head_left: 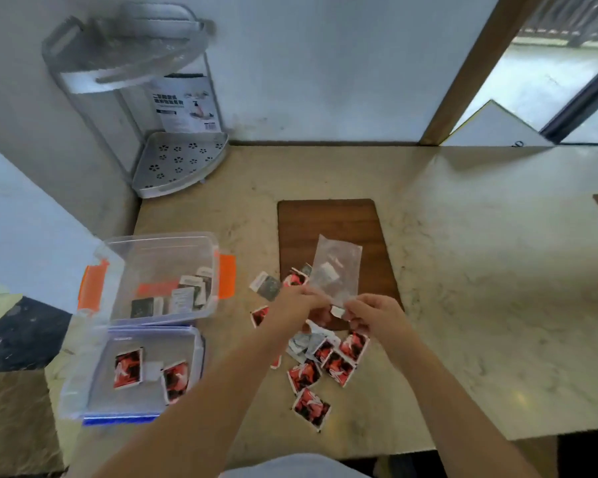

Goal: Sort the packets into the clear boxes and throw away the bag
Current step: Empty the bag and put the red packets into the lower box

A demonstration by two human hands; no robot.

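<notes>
Both hands, left hand (pixel 299 301) and right hand (pixel 370 313), pinch the bag's (pixel 337 270) near edge; it stands lengthwise away, seemingly holding packets.

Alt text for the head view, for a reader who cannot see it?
Both hands, left hand and right hand, hold a clear bag over loose packets on a counter. To the left are two clear boxes: one with orange latches, one with blue latches.
</notes>
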